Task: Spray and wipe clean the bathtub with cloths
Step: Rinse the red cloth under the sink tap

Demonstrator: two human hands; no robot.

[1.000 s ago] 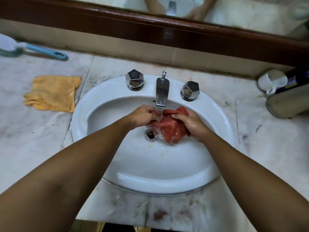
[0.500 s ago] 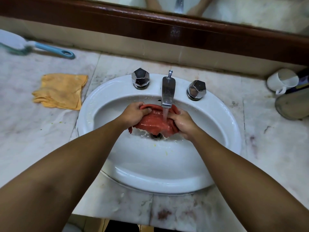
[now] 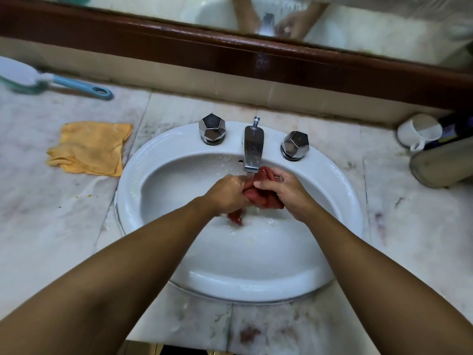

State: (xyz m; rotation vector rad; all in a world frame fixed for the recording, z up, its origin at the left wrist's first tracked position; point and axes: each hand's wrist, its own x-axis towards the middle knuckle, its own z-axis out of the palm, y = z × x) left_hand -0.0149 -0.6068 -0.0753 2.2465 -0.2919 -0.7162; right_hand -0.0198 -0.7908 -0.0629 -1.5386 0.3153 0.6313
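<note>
Wet red cloth of soft fabric, bunched and twisted into thick rope-like folds, right below the chrome flat faucet spout, toward 12 o'clock inside the white oval ceramic sink. Colour a dull brick red, darker in the creases. One loose end hanging down at 7 o'clock of the bundle, blurred, just above the basin floor. Top fold peeking out at 12 o'clock, touching or nearly touching the spout's tip; cannot tell which.

Left hand at 9 o'clock of the bundle, wet and glistening, fingers curled tight around the cloth's left part. Right hand at 3 o'clock, fingers wrapped over the top of the folds, thumb side toward the spout, also gripping the cloth. Both hands close together, knuckles almost meeting over the twist.

Water drops scattered on the basin's back wall. Faceted chrome knobs at 11 o'clock and 1 o'clock on the sink rim.

On the pale marble surface: crumpled yellow cloth at 10 o'clock of the sink, lying flat, just beside the rim; blue-handled brush farther out at 10 o'clock; white mug on its side at 2 o'clock.
</note>
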